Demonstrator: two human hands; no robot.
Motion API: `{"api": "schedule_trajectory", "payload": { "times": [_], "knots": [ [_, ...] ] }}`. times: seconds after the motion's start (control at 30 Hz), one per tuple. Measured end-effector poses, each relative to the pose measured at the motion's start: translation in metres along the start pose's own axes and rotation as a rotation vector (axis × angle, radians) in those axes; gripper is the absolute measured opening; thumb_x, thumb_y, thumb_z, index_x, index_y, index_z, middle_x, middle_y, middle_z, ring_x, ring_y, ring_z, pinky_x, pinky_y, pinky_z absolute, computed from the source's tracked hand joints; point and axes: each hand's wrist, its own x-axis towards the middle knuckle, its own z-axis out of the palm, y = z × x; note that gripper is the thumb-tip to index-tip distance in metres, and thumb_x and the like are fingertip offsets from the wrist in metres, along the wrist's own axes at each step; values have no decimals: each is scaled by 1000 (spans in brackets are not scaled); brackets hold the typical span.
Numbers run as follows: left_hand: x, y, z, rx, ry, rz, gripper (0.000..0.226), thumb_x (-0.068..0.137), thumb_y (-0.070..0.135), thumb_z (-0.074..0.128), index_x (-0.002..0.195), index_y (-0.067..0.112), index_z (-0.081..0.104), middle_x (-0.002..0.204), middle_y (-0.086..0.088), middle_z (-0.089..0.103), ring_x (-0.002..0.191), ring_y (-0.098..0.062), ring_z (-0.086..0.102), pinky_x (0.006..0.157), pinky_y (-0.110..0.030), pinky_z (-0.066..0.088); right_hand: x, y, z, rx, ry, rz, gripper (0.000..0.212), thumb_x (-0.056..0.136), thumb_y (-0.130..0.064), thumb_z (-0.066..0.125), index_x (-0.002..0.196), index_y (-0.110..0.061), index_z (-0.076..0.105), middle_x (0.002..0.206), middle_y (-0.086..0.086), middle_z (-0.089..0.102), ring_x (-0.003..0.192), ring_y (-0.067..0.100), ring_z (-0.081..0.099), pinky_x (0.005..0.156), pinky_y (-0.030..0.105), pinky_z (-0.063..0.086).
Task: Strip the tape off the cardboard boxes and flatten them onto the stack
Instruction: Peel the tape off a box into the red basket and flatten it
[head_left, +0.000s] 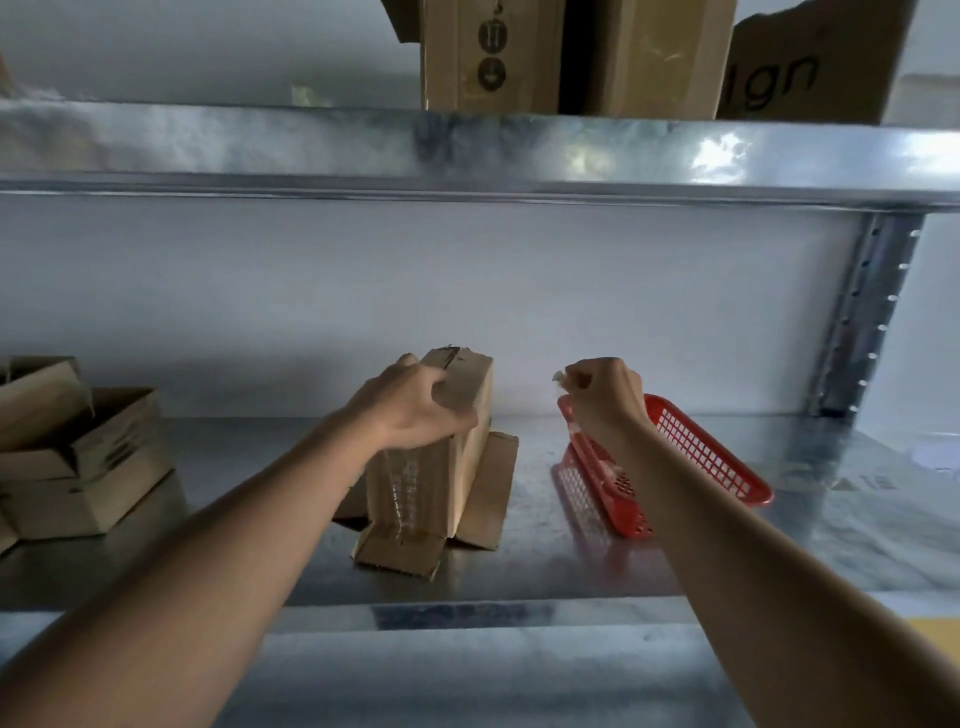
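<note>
Left hand (415, 402) grips upright corrugated cardboard box (441, 457) on galvanised metal shelf (545, 566). Right hand (605, 395), at 3 o'clock, pinches crumpled clear tape (560, 376) above red perforated plastic basket (691, 457).

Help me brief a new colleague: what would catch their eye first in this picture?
Probably the cardboard box standing on end mid-shelf, flaps splayed at its base, gripped near the top by the left hand. Right of it, the right hand pinches a scrap of tape above a bright red basket. More boxes are piled at the far left.
</note>
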Motion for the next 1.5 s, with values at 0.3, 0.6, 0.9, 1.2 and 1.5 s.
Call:
{"api": "schedule_trajectory", "payload": {
  "times": [0.3, 0.6, 0.9, 1.2, 1.5],
  "knots": [
    [-5, 44, 7, 40, -30, -33, 76, 62, 87, 51, 104, 24, 63, 114, 3, 51, 98, -22, 60, 85, -40, 55, -12, 68, -49, -200, -30, 135, 19, 78, -39, 89, 83, -23, 80, 80, -2, 73, 68, 7, 56, 60, 25, 45],
    [-9, 52, 20, 83, -74, -99, 88, 65, 90, 43, 128, 30, 58, 134, 3, 43, 113, -25, 55, 94, -45, 52, -14, 87, -52, -293, -213, 134, 18, 86, -8, 83, 80, -24, 81, 83, -9, 63, 77, 16, 65, 72, 33, 63],
    [-7, 50, 23, 60, -78, -127, 96, 72, 87, 45, 146, 27, 49, 152, 3, 34, 127, -28, 50, 99, -46, 49, -7, 94, -50, -375, -266, 144, 46, 69, -49, 91, 85, -10, 71, 82, 3, 71, 73, 20, 69, 72, 40, 64],
    [-5, 52, 24, 69, -80, -111, 98, 82, 81, 49, 158, 22, 35, 163, 1, 25, 142, -31, 41, 105, -44, 44, -4, 103, -50, -343, -202, 169, 34, 84, -44, 82, 90, -11, 76, 80, 1, 69, 70, 15, 64, 63, 32, 57],
    [-4, 53, 25, 86, -83, -111, 94, 82, 81, 48, 156, 23, 39, 159, 1, 28, 138, -30, 45, 104, -46, 45, -5, 102, -56, -414, -158, 233, 30, 94, -42, 72, 89, -13, 70, 82, 4, 65, 68, 16, 57, 61, 31, 47]
  ]
}}
